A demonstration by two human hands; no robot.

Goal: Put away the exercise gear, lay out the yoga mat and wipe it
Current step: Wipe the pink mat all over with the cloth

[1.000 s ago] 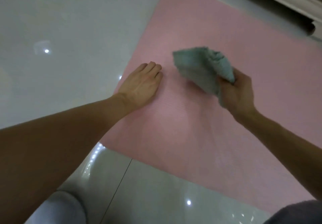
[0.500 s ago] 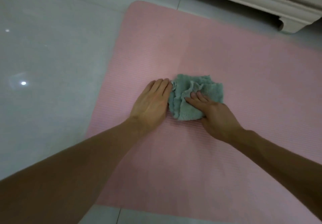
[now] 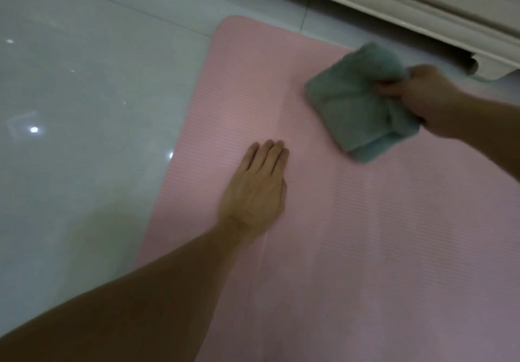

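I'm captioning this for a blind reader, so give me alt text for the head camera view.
A person's right hand grips a green-grey cloth on a pink yoga mat, near the mat's far end. The left hand rests flat on the mat, close to its left edge. The mat lies on a glossy tiled floor, beside pale furniture.

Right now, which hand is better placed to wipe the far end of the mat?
Right. The right hand grips the green cloth near the far end of the mat; the left hand lies flat on it, empty.
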